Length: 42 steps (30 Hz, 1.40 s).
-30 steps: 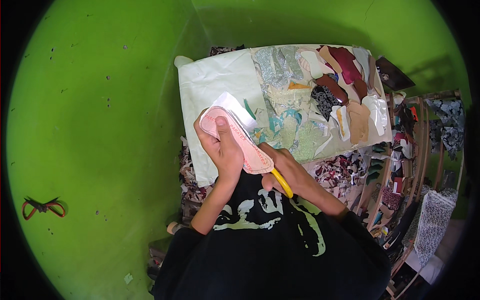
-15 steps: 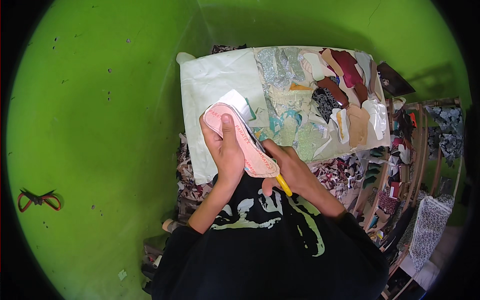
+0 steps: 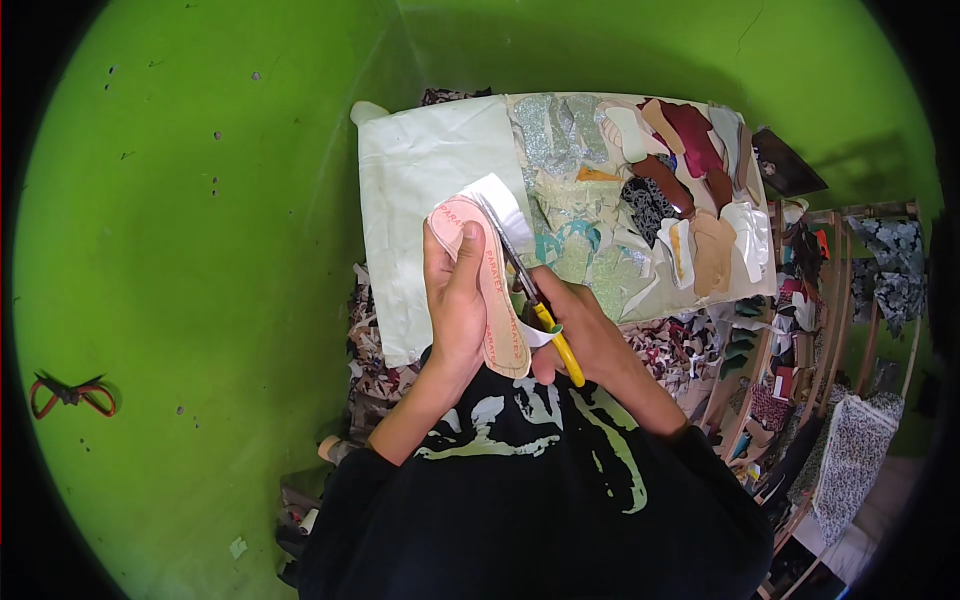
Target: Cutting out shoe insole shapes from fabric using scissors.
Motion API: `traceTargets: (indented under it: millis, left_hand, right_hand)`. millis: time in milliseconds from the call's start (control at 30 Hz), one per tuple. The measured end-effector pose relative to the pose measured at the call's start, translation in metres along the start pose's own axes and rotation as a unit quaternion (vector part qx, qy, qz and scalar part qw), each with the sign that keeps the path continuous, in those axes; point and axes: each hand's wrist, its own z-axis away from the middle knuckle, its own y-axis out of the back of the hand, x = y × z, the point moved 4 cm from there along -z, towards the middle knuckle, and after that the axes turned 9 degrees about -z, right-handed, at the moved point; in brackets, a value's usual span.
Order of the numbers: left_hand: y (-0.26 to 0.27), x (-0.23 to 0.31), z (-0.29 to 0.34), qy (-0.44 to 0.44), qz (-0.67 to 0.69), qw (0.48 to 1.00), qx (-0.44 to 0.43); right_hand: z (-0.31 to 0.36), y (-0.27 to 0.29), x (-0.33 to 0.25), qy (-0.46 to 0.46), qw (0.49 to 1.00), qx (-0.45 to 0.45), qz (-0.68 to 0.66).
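A pink insole (image 3: 500, 315) with red print is gripped by my left hand (image 3: 458, 300), thumb on its upper face. White material (image 3: 502, 205) sticks out past the insole's far right edge, and a narrow strip curls near its lower right side. My right hand (image 3: 580, 325) is closed round the yellow handles of a pair of scissors (image 3: 563, 350). Their dark blades run along the insole's right edge, pointing away from me at the white material. Part of the scissor handles is hidden by my right fingers.
Beyond my hands stands a table with a white cloth (image 3: 430, 160) on its left and cut pieces (image 3: 715, 250) on its right. Scraps (image 3: 665, 350) lie heaped below it. A wooden rack (image 3: 830, 330) with materials stands right; red-handled scissors (image 3: 73, 397) hang on the green wall.
The insole has turned more upright, its near end shifting left. The scissor blades, mostly hidden before, now show along its right edge, and more white material stands out there.
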Motion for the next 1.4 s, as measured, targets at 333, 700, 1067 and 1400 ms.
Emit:
traceTargets:
  millis: [333,700,1067,1400]
  left_hand:
    - [-0.003,-0.005,0.002,0.024,0.027,0.999,-0.012]
    - [-0.006,-0.005,0.003,0.032,-0.032,0.998,-0.038]
    - [-0.01,-0.006,0.003,0.023,0.036,0.997,-0.071]
    - [-0.008,-0.01,-0.001,0.002,0.002,0.994,-0.113]
  right_hand:
    - [-0.002,0.01,-0.007,-0.005,1.0,0.0,0.016]
    - [0.0,0.017,-0.006,-0.048,0.997,0.003,0.056]
    - [-0.006,0.02,-0.007,-0.019,0.999,0.005,0.046]
    - [-0.002,0.031,-0.016,-0.038,0.998,0.005,0.056]
